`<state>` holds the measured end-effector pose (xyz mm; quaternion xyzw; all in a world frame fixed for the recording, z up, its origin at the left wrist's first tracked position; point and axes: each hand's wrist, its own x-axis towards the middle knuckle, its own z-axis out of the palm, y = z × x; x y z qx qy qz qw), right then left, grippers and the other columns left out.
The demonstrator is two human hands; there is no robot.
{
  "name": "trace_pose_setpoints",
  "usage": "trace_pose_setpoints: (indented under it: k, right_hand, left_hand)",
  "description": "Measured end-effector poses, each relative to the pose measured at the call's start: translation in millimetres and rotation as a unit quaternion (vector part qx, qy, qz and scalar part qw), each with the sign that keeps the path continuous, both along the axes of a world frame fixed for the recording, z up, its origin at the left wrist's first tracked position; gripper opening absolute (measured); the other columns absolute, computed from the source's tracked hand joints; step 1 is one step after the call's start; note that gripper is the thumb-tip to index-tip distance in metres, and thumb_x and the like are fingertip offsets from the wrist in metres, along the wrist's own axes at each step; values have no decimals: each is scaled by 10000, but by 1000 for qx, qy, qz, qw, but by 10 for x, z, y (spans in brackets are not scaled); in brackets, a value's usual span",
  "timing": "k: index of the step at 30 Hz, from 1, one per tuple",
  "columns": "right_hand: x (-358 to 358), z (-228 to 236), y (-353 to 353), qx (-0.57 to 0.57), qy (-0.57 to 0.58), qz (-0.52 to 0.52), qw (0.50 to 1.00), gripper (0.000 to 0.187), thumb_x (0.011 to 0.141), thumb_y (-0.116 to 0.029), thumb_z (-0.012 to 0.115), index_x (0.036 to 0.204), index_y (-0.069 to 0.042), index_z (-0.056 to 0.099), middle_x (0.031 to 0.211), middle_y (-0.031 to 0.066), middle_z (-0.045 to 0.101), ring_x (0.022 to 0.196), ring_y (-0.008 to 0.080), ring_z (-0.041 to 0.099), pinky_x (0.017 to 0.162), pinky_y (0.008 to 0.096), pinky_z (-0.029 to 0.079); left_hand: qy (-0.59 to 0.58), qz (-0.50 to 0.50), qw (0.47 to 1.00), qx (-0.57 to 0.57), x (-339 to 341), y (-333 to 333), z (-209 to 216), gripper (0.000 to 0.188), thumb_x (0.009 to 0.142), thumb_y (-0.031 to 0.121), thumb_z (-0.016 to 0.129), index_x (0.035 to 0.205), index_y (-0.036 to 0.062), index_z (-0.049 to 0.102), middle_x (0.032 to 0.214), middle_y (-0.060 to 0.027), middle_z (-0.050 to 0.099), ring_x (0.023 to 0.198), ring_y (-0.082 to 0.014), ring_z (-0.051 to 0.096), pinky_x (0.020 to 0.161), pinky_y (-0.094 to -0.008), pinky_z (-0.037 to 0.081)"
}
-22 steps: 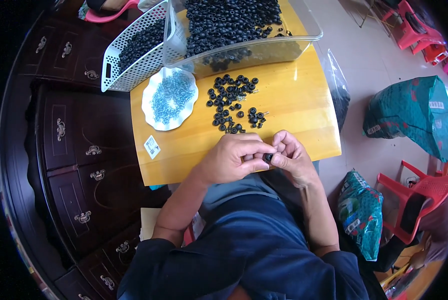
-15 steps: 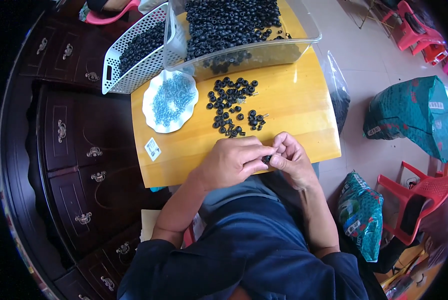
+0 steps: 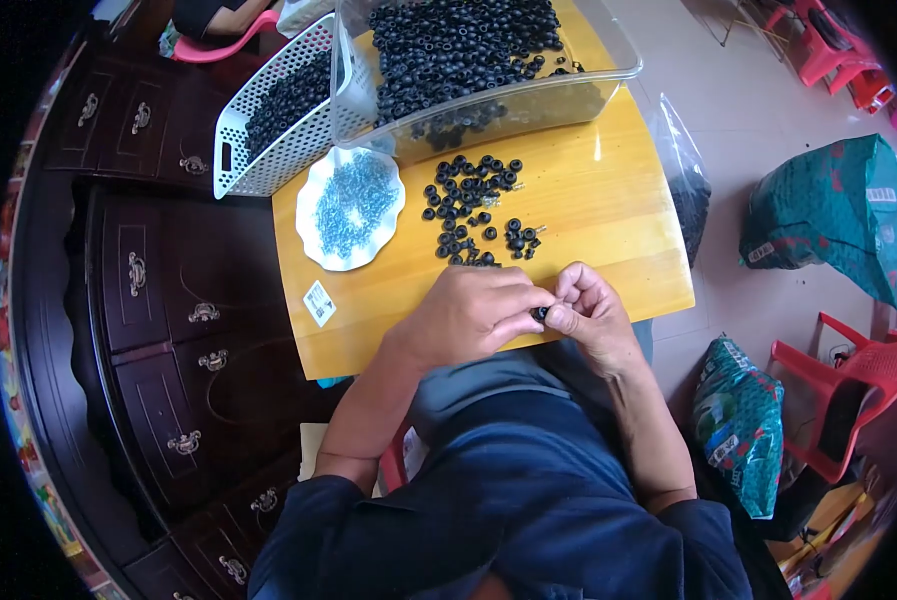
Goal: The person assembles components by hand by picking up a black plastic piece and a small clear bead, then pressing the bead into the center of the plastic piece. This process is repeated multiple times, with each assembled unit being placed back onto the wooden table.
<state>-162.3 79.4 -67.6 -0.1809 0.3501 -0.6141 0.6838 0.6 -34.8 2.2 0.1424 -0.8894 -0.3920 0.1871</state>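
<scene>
At the table's near edge my left hand [image 3: 476,312] and my right hand [image 3: 590,312] meet, their fingers closed in a pinch. Between the fingertips shows a small black ring-shaped part [image 3: 539,313], held by both hands. Anything smaller in the fingers is hidden. Just beyond my hands, several loose black parts [image 3: 456,205] of the same kind lie on the yellow wooden table [image 3: 598,220], with a few tiny clear pieces [image 3: 492,201] among them. A white scalloped dish [image 3: 314,240] to the left holds many small clear bluish pieces [image 3: 353,200].
A clear plastic bin [image 3: 498,108] heaped with black parts stands at the far side, beside a white perforated basket [image 3: 268,170] with more. A square label [image 3: 318,303] lies at left. Dark drawers [image 3: 138,270] flank the table; teal sacks [image 3: 818,205] and red chairs [image 3: 848,400] are on the right.
The view has shifted slightly. Both hands stay together in nearly the same place, and the black part between the fingertips shows more plainly now.
</scene>
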Motion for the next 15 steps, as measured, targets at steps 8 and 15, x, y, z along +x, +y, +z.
trace_pose_setpoints:
  k: [8,15]
  right_hand:
    - [71,-38,-15,26,49,14,998,242,829,-45,746,859,-109,515,728,-79,497,665,27,496,621,183,414]
    - [118,-29,107,4,22,-9,1000,289,818,-89,787,888,-114,508,740,-62,497,646,44,496,595,193,420]
  left_hand:
    - [-7,28,1000,2,144,70,-89,195,798,177,759,975,107,717,830,-78,665,740,-269,657,632,-371,512]
    - [21,-5,1000,14,166,170,-87,216,788,149,757,982,94,681,802,-80,600,706,-281,630,624,-380,503]
